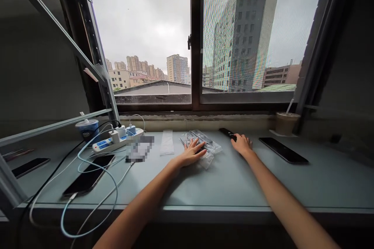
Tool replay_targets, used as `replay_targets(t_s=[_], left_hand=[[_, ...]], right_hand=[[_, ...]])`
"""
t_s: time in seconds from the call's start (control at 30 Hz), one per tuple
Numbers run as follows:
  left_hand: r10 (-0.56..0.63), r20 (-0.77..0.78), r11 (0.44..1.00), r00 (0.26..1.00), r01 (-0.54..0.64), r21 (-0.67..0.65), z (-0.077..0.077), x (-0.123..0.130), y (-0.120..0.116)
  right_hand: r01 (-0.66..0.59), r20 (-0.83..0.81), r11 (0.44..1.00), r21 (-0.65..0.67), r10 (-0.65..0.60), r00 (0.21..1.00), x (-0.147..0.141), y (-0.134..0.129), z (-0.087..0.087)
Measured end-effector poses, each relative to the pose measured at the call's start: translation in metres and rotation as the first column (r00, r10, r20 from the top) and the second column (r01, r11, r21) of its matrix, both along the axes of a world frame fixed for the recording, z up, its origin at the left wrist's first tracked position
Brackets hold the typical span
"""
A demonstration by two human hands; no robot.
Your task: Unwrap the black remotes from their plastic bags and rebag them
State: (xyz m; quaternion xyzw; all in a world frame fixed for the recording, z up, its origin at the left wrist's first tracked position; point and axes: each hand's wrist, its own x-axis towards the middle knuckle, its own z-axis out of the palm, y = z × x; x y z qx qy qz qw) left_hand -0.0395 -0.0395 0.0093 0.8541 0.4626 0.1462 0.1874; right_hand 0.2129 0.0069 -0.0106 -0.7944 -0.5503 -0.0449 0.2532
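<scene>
My left hand lies with its fingers spread over a pile of clear plastic bags in the middle of the table. Thin dark and light shapes show inside the bags, too blurred to name. Further right, my right hand has its fingers closed around the near end of a black remote control, which lies slanting towards the window. Part of the remote is hidden under the fingers. A flat white packet lies left of the bags.
Right of my right hand lies a black phone, with a drink cup behind it. On the left are a power strip, a charging phone, looping cables, a blue cup and a metal shelf frame. A window backs the table.
</scene>
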Motion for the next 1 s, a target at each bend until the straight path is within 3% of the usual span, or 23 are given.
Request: replay_targets(t_s=[0.1, 0.13, 0.2, 0.27, 0.33, 0.47, 0.6, 0.7, 0.77, 0.87, 1.0], left_hand=[[0.126, 0.019, 0.986, 0.992, -0.127, 0.106, 0.007, -0.012, 0.011], [0.220, 0.019, 0.959, 0.975, -0.220, 0.179, 0.008, -0.019, 0.015], [0.463, -0.021, 0.850, 0.886, -0.437, 0.295, 0.010, -0.037, 0.023], [0.632, -0.089, 0.760, 0.770, -0.593, 0.266, 0.009, -0.055, 0.028], [0.671, -0.129, 0.737, 0.730, -0.638, 0.222, 0.007, -0.069, 0.030], [0.600, -0.132, 0.796, 0.789, -0.574, 0.193, 0.005, -0.075, 0.029], [0.478, -0.070, 0.864, 0.876, -0.455, 0.215, 0.012, -0.060, 0.023], [0.246, 0.029, 0.946, 0.969, -0.247, 0.213, 0.017, -0.044, 0.013], [0.096, 0.057, 0.985, 0.994, -0.103, 0.140, 0.016, -0.033, 0.006], [0.079, -0.062, 0.997, 0.995, -0.078, 0.023, 0.009, -0.022, 0.001], [0.102, -0.121, 0.995, 0.987, -0.098, 0.035, -0.002, -0.019, 0.005]], right_hand=[[0.007, 0.000, 1.000, -0.018, -0.007, 1.000, 0.002, 0.000, -0.002], [0.010, 0.001, 1.000, -0.017, -0.010, 1.000, 0.002, 0.000, -0.002], [0.010, 0.004, 1.000, -0.009, -0.010, 1.000, 0.002, -0.001, -0.001], [0.003, 0.006, 1.000, 0.000, -0.003, 1.000, 0.002, -0.003, 0.001], [-0.006, 0.003, 1.000, 0.005, 0.006, 1.000, 0.001, -0.004, 0.003], [-0.024, -0.004, 1.000, 0.007, 0.024, 1.000, -0.001, -0.009, 0.007], [-0.046, -0.004, 0.999, 0.003, 0.046, 0.999, -0.006, -0.012, 0.011], [-0.063, -0.009, 0.998, -0.005, 0.063, 0.998, -0.010, -0.012, 0.012], [-0.068, -0.013, 0.998, -0.010, 0.068, 0.998, -0.012, -0.012, 0.012], [-0.071, -0.018, 0.997, -0.017, 0.070, 0.997, -0.013, -0.012, 0.011], [-0.079, -0.027, 0.996, -0.029, 0.079, 0.997, -0.013, -0.012, 0.011]])
